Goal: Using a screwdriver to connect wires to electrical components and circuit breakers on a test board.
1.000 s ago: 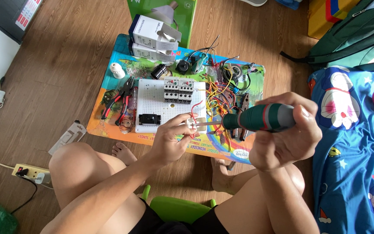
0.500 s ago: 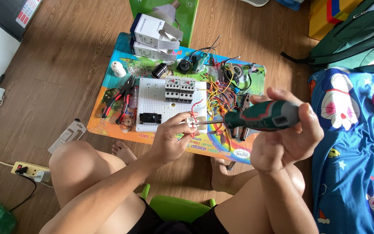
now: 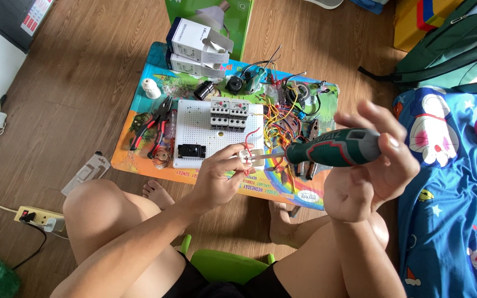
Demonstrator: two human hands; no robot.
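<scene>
**Screwdriver tip at a small white part**

While the person sits over a colourful mat [image 3: 139, 160] on the wood floor, the right hand [image 3: 371, 171] grips a green screwdriver [image 3: 332, 148], fingers curled loosely round the handle with the palm partly showing. Its shaft runs toward 9 o'clock, and the tip meets a small white part [image 3: 248, 156] pinched narrowly in the left hand [image 3: 219, 176]. Red wire [image 3: 251, 136] loops up from that part. Whether the tip sits in a screw is too small to tell.

Just past the left hand, at 12 o'clock, lies a white board [image 3: 197, 132] carrying a row of breakers [image 3: 229, 115] near its top edge and a black block [image 3: 190, 150] lower down. Red-handled pliers [image 3: 153, 124] lie at 9 o'clock of the board. A tangle of coloured wires [image 3: 285, 110] spreads at 3 o'clock of it.

White boxes [image 3: 197, 47] stand at the mat's far edge, one with its flap open; its contents cannot be seen. A power strip [image 3: 37, 218] rests on the floor at 9 o'clock of the left knee, with one black plug in it.
</scene>
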